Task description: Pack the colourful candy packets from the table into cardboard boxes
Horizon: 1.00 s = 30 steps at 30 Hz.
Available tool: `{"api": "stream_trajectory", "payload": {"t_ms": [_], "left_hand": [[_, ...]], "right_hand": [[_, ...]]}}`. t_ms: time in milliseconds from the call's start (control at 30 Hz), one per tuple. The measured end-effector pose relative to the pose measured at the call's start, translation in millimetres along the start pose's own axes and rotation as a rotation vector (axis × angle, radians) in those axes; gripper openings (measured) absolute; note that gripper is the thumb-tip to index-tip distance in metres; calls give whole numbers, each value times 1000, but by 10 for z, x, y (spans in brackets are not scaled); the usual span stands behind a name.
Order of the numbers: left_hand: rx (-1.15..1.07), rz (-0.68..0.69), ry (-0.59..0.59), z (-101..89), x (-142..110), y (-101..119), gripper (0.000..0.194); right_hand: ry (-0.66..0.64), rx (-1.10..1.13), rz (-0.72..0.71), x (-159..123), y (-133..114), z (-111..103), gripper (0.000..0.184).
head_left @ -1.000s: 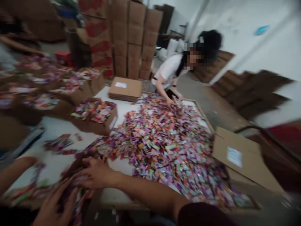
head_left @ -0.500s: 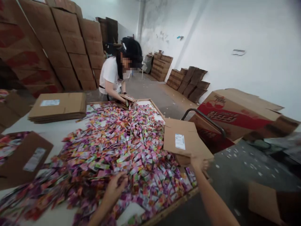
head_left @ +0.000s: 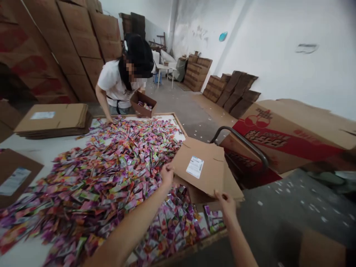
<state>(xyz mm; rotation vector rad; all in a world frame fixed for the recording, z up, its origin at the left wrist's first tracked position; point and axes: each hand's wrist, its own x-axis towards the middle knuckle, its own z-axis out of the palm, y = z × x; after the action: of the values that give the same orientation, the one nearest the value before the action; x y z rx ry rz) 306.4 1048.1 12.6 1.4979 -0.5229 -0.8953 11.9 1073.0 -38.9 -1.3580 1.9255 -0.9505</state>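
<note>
A flat folded cardboard box (head_left: 207, 155) with a white label lies tilted over the table's right side. My left hand (head_left: 167, 173) pinches its left edge, above the heap of small colourful packets (head_left: 122, 178). At the near corner, my right hand (head_left: 226, 204) grips the same box between thumb and fingers. Beneath it shows another cardboard piece (head_left: 233, 181), partly covered. Purple packets (head_left: 214, 218) lie close to my right hand.
Across the table a co-worker (head_left: 118, 85) holds a small open box (head_left: 144, 104) containing packets. Folded boxes (head_left: 52, 118) are stacked at left, near a labelled carton (head_left: 16, 181). A cart handle (head_left: 241, 142) and large red-printed cartons (head_left: 278, 137) stand right.
My left hand has left the packets and taken the cardboard's left edge. The top box has come up and turned, with my right hand at its near corner. The co-worker has shifted left.
</note>
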Motion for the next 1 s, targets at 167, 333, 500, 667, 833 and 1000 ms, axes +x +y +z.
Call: {"api": "stream_trajectory", "payload": {"t_ms": [167, 333, 500, 667, 833, 1000], "left_hand": [[-38, 295, 6, -1571, -382, 1049, 41], [509, 804, -167, -2882, -1517, 1620, 24], [522, 733, -458, -3256, -2243, 1560, 30], [440, 455, -490, -3739, -2333, 1276, 27], [413, 525, -392, -3999, -2281, 981, 29], [508, 518, -541, -4129, -2244, 904, 38]], "right_hand": [[-179, 247, -35, -692, -512, -109, 74], [-192, 480, -181, -972, -1469, 474, 79], [-426, 717, 5, -1493, -1817, 1401, 74], [-632, 747, -169, -1838, -1879, 1527, 75], [-714, 641, -217, -1941, -1888, 1434, 73], [-812, 534, -173, -1936, -1742, 1282, 77]]}}
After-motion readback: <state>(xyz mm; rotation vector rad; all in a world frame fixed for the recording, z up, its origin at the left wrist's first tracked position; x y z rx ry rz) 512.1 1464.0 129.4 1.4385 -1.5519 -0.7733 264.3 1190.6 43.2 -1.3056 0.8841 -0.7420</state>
